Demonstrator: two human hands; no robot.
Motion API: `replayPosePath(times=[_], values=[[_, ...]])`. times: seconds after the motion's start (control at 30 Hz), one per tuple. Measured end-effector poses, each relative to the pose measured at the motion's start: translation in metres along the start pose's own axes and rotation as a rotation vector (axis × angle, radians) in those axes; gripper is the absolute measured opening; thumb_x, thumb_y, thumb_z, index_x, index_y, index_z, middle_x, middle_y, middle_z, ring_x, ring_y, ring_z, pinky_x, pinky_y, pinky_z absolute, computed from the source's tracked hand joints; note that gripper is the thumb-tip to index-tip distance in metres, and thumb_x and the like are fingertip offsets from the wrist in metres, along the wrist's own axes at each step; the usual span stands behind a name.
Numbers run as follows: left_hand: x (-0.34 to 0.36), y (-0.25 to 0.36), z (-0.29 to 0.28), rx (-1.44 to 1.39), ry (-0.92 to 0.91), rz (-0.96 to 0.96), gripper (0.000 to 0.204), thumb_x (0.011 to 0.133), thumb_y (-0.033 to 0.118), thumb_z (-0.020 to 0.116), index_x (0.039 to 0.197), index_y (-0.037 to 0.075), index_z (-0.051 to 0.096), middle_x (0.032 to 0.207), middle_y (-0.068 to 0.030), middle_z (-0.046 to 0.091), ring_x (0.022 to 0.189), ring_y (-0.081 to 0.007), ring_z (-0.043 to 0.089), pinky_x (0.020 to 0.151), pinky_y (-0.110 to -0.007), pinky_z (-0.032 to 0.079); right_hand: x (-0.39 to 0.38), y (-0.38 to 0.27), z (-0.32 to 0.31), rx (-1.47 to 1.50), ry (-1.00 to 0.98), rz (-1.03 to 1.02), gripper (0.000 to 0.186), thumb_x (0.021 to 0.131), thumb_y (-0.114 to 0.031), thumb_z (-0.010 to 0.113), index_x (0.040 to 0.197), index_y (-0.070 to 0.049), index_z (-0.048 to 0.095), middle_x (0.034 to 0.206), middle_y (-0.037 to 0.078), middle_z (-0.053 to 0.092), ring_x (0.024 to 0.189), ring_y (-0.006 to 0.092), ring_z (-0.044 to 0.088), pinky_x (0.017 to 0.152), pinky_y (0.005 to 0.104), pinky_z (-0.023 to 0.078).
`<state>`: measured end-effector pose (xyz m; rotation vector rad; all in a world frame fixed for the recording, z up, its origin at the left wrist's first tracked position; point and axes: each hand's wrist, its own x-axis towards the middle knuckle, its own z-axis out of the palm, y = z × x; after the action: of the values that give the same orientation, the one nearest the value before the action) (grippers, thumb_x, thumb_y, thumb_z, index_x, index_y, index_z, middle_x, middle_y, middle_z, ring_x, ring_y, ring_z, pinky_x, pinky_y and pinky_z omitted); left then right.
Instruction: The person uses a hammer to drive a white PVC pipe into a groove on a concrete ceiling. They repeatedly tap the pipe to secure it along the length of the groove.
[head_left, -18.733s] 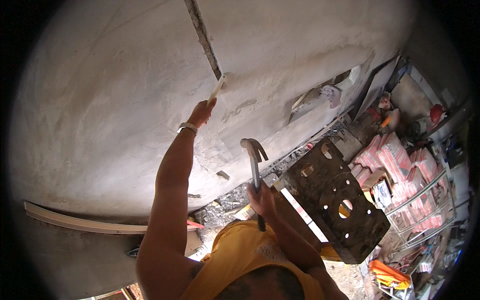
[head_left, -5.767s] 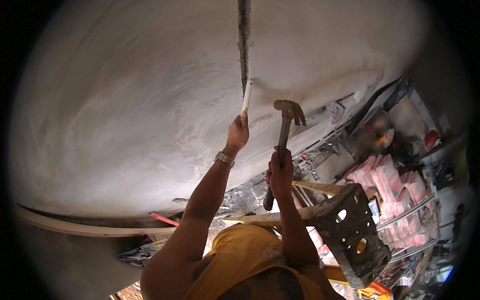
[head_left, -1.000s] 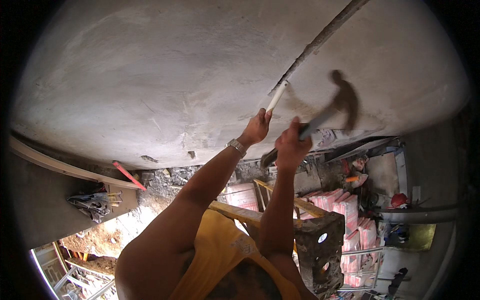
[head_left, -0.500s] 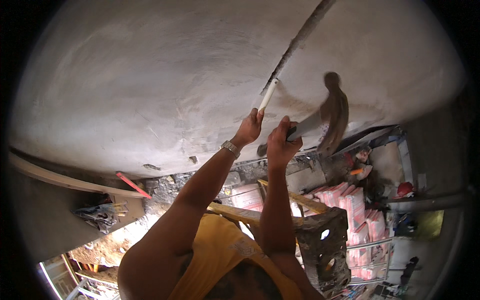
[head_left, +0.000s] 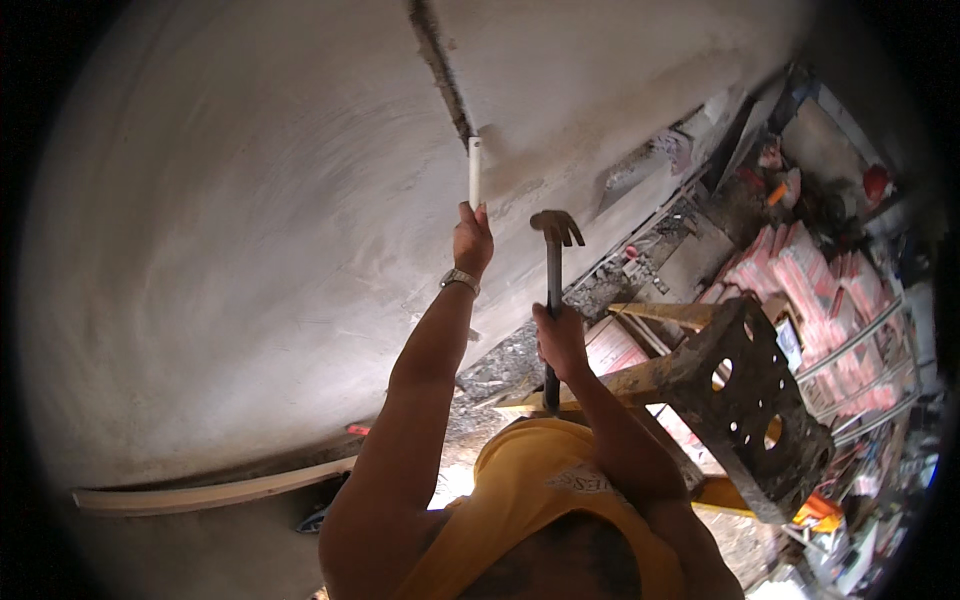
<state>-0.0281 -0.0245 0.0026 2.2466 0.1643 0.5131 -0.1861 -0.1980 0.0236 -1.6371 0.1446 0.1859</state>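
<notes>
My left hand (head_left: pixel 472 240), a watch at its wrist, grips a short white bar (head_left: pixel 474 165) with a small hole near its upper end, held at the lower end of a rough groove (head_left: pixel 443 68) in the grey plastered wall (head_left: pixel 250 220). To its right and lower, my right hand (head_left: pixel 562 345) is closed round the handle of a claw hammer (head_left: pixel 553 230), held upright with its head apart from the bar. Behind and below my right arm is a stained ladder top with round holes (head_left: pixel 760 400), on yellow rails.
Stacked pink-and-white bags (head_left: pixel 800 300) and metal tubes (head_left: pixel 860 350) lie at the right among clutter and a red object (head_left: pixel 875 182). Rubble (head_left: pixel 480 380) lines the wall's foot. A long pale strip (head_left: pixel 210 495) runs along the lower left.
The hammer, blurred and tilted right beside the bar before, now stands upright and lower, farther from the bar. My view has turned, bringing the groove's end left and more clutter up the right side.
</notes>
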Motion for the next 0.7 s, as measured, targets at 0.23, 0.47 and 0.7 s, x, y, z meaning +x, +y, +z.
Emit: replayPosePath(times=[0.23,0.47,0.7], values=[[0.000,0.010,-0.031,0.089,-0.037,0.088,0.027,0.101,0.034,0.043,0.100,0.007,0.042,0.066,-0.0253,0.059,0.061,-0.0480,0.058,0.048,-0.053,0.039,-0.017,0.045,-0.015,-0.253,0.048,-0.322,0.024,0.089,-0.022,0.060,0.076,-0.006,0.049,0.058,0.005,0.049,0.050,0.0213,0.051,0.046,0.0363,0.041],[0.003,0.020,-0.033,-0.664,-0.249,-0.370,0.030,0.102,0.039,0.046,0.088,0.013,0.046,0.057,0.0050,0.042,0.045,-0.0045,0.040,0.039,-0.029,0.033,-0.025,-0.019,-0.015,-0.018,0.087,0.135,0.032,0.085,-0.026,0.060,0.105,-0.006,0.047,0.078,0.021,0.064,0.074,0.0423,0.064,0.067,0.0465,0.051],[0.002,0.037,-0.047,0.234,-0.060,0.169,0.029,0.102,0.031,0.043,0.093,0.004,0.044,0.066,-0.0198,0.059,0.055,-0.0402,0.058,0.047,-0.045,0.039,-0.009,-0.019,-0.010,0.146,0.108,0.122,0.024,0.088,-0.017,0.056,0.107,-0.007,0.046,0.068,0.017,0.061,0.064,0.0368,0.065,0.059,0.0446,0.049]])
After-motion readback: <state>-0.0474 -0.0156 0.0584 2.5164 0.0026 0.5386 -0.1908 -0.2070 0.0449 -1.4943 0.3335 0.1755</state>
